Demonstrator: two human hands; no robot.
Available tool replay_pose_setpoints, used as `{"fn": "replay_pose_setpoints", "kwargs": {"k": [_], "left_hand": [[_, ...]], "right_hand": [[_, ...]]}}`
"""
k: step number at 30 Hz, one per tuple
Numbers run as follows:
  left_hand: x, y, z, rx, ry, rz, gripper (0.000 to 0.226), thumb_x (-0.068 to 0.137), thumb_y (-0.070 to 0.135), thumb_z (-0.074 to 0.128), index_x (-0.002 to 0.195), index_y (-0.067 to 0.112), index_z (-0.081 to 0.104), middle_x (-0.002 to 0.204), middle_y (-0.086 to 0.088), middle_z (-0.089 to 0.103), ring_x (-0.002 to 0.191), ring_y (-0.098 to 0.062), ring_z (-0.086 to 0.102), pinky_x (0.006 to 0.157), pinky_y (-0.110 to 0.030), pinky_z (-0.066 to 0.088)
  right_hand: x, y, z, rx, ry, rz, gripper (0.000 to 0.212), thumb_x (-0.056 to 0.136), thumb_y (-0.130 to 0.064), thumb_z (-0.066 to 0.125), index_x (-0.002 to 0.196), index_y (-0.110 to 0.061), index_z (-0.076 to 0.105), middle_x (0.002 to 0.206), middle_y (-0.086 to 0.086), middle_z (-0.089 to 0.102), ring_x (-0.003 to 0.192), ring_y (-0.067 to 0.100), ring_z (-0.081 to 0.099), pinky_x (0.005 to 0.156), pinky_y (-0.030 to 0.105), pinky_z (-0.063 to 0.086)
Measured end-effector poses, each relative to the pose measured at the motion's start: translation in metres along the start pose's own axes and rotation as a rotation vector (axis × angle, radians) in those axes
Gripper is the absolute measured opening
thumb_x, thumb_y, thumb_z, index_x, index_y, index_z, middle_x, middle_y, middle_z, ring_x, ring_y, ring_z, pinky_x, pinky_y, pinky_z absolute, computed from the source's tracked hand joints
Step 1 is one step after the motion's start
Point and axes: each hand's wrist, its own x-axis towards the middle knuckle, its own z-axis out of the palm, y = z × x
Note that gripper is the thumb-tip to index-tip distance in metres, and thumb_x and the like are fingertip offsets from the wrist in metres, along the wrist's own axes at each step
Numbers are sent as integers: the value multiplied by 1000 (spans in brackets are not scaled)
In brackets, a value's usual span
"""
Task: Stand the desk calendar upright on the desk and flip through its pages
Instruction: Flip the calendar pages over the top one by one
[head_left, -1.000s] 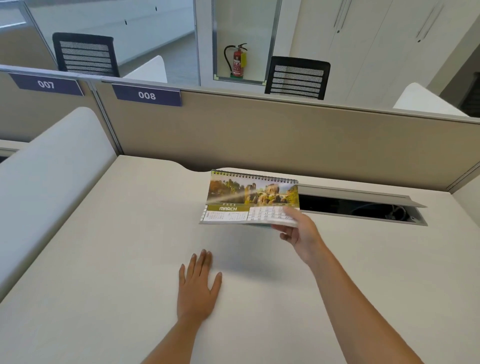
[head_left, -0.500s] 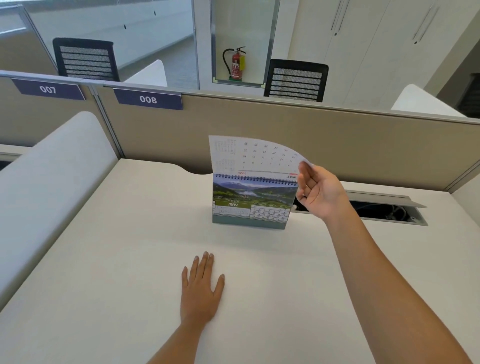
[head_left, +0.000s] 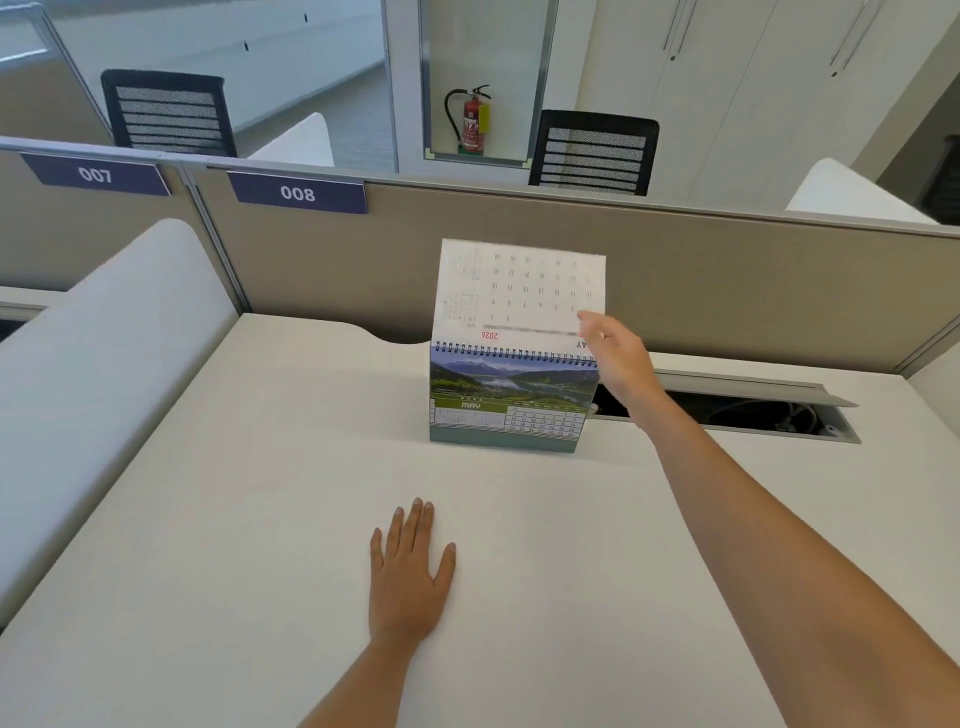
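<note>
The desk calendar (head_left: 506, 402) stands upright on the white desk (head_left: 260, 493), its front page showing a green landscape and MAY. One white page (head_left: 519, 286) is lifted straight up above the spiral binding, its back side with upside-down dates facing me. My right hand (head_left: 618, 358) holds that page at its lower right edge, next to the binding. My left hand (head_left: 410, 577) lies flat on the desk, palm down, fingers slightly apart, well in front of the calendar and apart from it.
A beige partition (head_left: 727, 291) with labels 007 and 008 closes the desk's far side. An open cable tray (head_left: 727, 410) with wires sits right of the calendar. A white rounded divider (head_left: 104, 353) runs along the left. Chairs and a fire extinguisher (head_left: 474, 122) stand beyond.
The calendar, held tilted in my right hand showing MARCH, now stands on the desk showing MAY. The lifted page has straightened from curled to upright. My left hand stayed flat.
</note>
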Motion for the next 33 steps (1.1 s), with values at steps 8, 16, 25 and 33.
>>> {"fn": "replay_pose_setpoints", "kwargs": {"k": [8, 16, 25, 33], "left_hand": [[4, -2, 1, 5, -9, 10, 65, 95, 55, 26, 153, 28, 13, 162, 10, 12, 149, -13, 1, 121, -41, -4], [73, 20, -33, -433, 107, -151, 69, 93, 31, 59, 149, 11, 26, 157, -11, 28, 144, -29, 24, 118, -42, 19], [145, 69, -66, -780, -21, -156, 98, 85, 19, 71, 153, 21, 1, 157, -7, 27, 142, -28, 28, 114, -47, 29], [137, 75, -61, -770, -76, -187, 104, 84, 21, 73, 152, 25, -5, 156, -4, 28, 141, -28, 29, 114, -48, 31]], "right_hand": [[-1, 75, 8, -633, -91, 44, 80, 92, -62, 42, 150, -43, -8, 163, -12, -14, 151, 23, -1, 114, 60, 9], [-43, 139, 31, -366, -147, 367, 97, 91, -43, 60, 154, -24, -11, 165, -2, -2, 149, 27, 18, 118, 55, 15], [-50, 124, 65, -68, -171, 353, 91, 95, -34, 57, 153, -27, -13, 164, -3, 12, 148, 27, 22, 120, 50, 21], [-62, 122, 68, -174, -201, 336, 92, 96, -38, 53, 152, -22, -19, 165, -1, 0, 148, 33, 20, 120, 46, 23]]}}
